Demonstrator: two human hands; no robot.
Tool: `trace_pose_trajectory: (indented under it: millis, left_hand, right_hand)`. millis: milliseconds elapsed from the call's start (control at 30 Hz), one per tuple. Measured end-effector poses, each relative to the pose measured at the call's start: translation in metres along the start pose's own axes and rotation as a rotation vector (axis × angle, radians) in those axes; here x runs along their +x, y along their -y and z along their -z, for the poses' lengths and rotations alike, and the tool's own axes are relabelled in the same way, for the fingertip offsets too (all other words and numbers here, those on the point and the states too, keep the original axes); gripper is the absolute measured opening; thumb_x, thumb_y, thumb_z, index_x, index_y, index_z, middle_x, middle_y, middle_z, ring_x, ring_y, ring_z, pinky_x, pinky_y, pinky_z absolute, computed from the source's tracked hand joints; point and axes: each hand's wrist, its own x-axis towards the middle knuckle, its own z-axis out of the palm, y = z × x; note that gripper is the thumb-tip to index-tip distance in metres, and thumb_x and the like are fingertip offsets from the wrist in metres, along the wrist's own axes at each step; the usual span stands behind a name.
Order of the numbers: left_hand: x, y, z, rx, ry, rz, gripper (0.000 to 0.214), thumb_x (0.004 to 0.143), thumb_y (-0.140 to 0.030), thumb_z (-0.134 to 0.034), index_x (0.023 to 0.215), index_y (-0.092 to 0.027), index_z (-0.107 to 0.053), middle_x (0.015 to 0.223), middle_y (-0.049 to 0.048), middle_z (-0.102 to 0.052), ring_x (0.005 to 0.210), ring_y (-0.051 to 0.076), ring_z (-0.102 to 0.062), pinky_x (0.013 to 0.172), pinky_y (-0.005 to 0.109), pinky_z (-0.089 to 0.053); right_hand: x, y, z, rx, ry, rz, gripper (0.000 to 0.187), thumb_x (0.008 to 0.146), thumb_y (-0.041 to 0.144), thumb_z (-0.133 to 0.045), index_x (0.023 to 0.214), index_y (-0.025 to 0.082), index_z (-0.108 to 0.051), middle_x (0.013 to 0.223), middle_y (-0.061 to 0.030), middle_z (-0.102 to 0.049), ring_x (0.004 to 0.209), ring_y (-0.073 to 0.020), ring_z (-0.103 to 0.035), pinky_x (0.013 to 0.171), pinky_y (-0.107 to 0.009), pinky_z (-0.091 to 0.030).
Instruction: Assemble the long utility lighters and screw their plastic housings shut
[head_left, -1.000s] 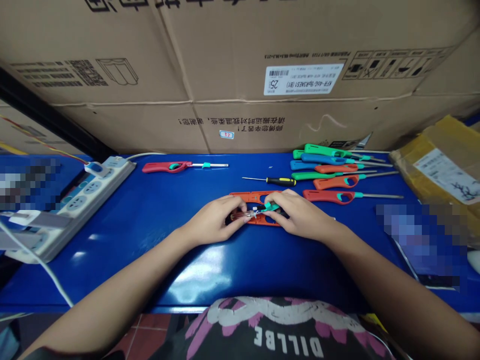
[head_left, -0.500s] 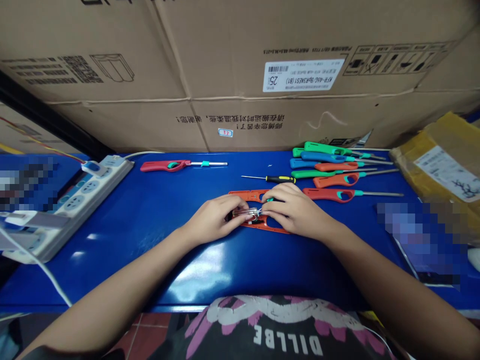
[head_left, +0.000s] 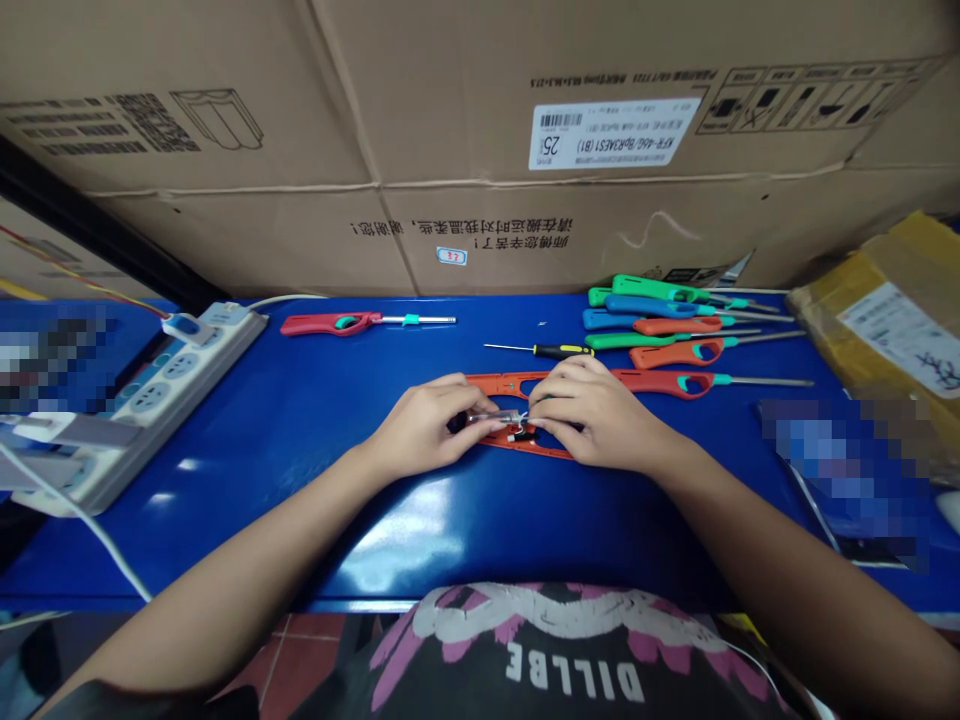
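Observation:
An opened orange lighter shell (head_left: pixel 504 383) lies on the blue table (head_left: pixel 315 420) in the middle. My left hand (head_left: pixel 420 428) pinches a clear fuel tube (head_left: pixel 495 416) over the shell, fingers closed. My right hand (head_left: pixel 596 412) meets it from the right, fingers pinched on small inner parts at the tube's end; the green trigger is hidden under it. Both hands rest on the table surface.
A black-and-yellow screwdriver (head_left: pixel 551 351) lies just behind the hands. A pile of several long lighters (head_left: pixel 667 325) sits at the back right, one red lighter (head_left: pixel 352 322) at the back left. A power strip (head_left: pixel 161 375) is at left, a yellow parcel (head_left: pixel 892 310) at right, cardboard boxes (head_left: pixel 480 140) behind.
The green trigger piece seen one second ago is now covered by my right hand. Both hands stay pinched over the tube and shell, shifting slightly.

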Motion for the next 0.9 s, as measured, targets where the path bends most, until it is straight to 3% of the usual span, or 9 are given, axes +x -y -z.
trace_pose_trajectory:
  millis: [267,467,667,767,900]
  left_hand:
    - [0.000,0.002,0.002,-0.019,-0.004,-0.001,0.015,0.097,-0.032,-0.066,0.095,-0.018,-0.072,0.089,0.0030,-0.076,0.082,0.015,-0.066,0.072,0.026,-0.053]
    - [-0.002,0.013,0.010,0.009,-0.071,0.064,0.016,0.093,-0.033,-0.071,0.094,-0.017,-0.074,0.088,0.0044,-0.076,0.078,0.015,-0.066,0.068,0.026,-0.052]
    - [0.001,0.011,-0.001,0.030,-0.019,0.003,0.017,0.096,-0.034,-0.068,0.100,-0.020,-0.074,0.098,0.0040,-0.076,0.090,0.018,-0.066,0.085,0.033,-0.052]
    - [0.003,0.011,-0.006,0.045,-0.015,0.005,0.018,0.098,-0.034,-0.065,0.102,-0.019,-0.073,0.099,0.0050,-0.075,0.092,0.018,-0.065,0.086,0.034,-0.052]
    - [0.004,0.013,-0.009,0.052,-0.048,0.011,0.018,0.099,-0.035,-0.064,0.102,-0.018,-0.071,0.098,0.0051,-0.072,0.092,0.018,-0.063,0.085,0.033,-0.051]
  right_hand:
    - [-0.001,-0.002,-0.001,-0.004,-0.038,0.033,0.018,0.099,0.022,-0.057,0.088,0.020,-0.071,0.100,-0.0022,-0.076,0.092,-0.0202,-0.061,0.095,-0.042,-0.039]
    - [-0.003,-0.009,0.005,-0.039,-0.075,-0.026,0.021,0.100,0.024,-0.056,0.087,0.020,-0.071,0.100,-0.0033,-0.075,0.097,-0.0210,-0.064,0.099,-0.043,-0.038]
    - [-0.002,-0.008,0.001,-0.093,-0.016,-0.035,0.018,0.100,0.027,-0.057,0.100,0.022,-0.074,0.109,-0.0044,-0.074,0.103,-0.0217,-0.063,0.102,-0.044,-0.038]
    - [-0.002,-0.007,0.001,-0.106,0.010,-0.070,0.021,0.099,0.028,-0.058,0.112,0.021,-0.073,0.113,-0.0064,-0.073,0.107,-0.0244,-0.062,0.099,-0.044,-0.041]
    - [-0.002,-0.007,0.001,-0.113,0.045,-0.083,0.021,0.100,0.031,-0.058,0.110,0.020,-0.074,0.112,-0.0068,-0.073,0.106,-0.0247,-0.061,0.095,-0.042,-0.044]
